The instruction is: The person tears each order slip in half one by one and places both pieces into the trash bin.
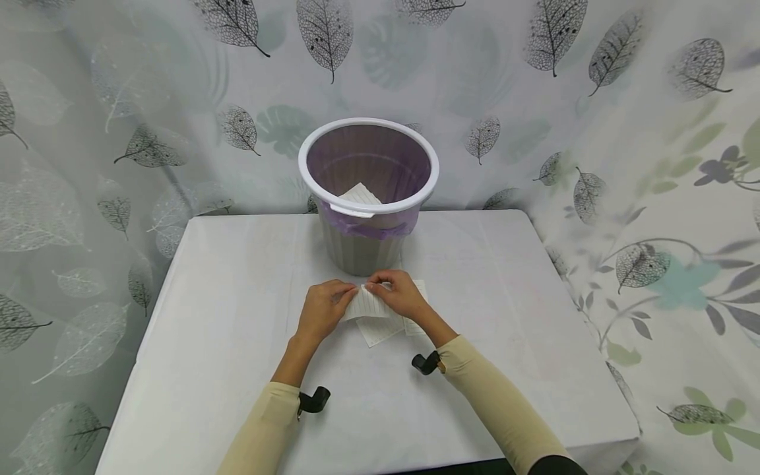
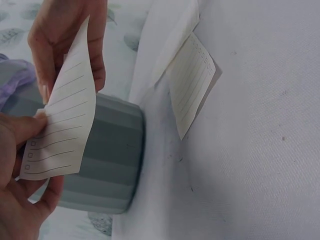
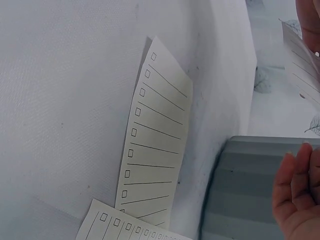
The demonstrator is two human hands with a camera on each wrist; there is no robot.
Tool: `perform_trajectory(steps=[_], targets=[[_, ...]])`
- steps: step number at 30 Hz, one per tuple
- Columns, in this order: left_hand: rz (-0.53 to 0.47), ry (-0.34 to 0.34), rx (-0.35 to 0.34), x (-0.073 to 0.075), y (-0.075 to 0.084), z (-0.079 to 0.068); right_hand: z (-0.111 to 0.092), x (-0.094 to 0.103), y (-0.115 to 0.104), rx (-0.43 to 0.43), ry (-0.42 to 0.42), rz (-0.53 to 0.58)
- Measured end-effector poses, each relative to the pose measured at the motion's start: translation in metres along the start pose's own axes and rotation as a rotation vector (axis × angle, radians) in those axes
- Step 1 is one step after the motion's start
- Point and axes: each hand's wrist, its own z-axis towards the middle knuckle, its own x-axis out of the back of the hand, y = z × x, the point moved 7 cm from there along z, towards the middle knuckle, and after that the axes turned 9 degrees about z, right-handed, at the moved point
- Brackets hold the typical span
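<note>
A lined paper slip with small checkboxes [image 1: 367, 306] is held up between both hands, just in front of the bin. My left hand [image 1: 320, 310] pinches it between thumb and fingers at one end. At its top edge my right hand [image 1: 405, 297] pinches it, fingertips close to those of the left. In the left wrist view the slip [image 2: 70, 115] bends and partly covers the right hand [image 2: 70, 45]. Beneath the hands, one lined slip [image 1: 377, 331] lies on the white-covered table, and another slip [image 1: 418, 324] lies beside it.
A grey bin [image 1: 363, 254] with a white rim stands at the table's back, lined with a purple bag [image 1: 368, 227]. Inside it shows a piece of lined paper [image 1: 360, 193]. Leaf-patterned curtains [image 1: 451, 99] hang behind and at both sides. Each wrist carries a black camera mount.
</note>
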Motion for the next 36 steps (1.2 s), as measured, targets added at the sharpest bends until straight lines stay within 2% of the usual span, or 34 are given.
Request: perform_trajectory(steps=[15,26,36], targets=[[-0.033,-0.011,0.007,-0.0006,-0.0026,0.0018,0.0012,0.0013,0.0051,-0.023,0.032,-0.021],[-0.025,0.028,-0.020,0.0026,-0.0001,0.0020,0.0028,0.0018,0.0047,-0.018,0.039,-0.023],[-0.032,0.016,-0.002,0.0036,0.0002,0.0027,0.0038,0.0025,0.0062,-0.021,0.049,-0.027]])
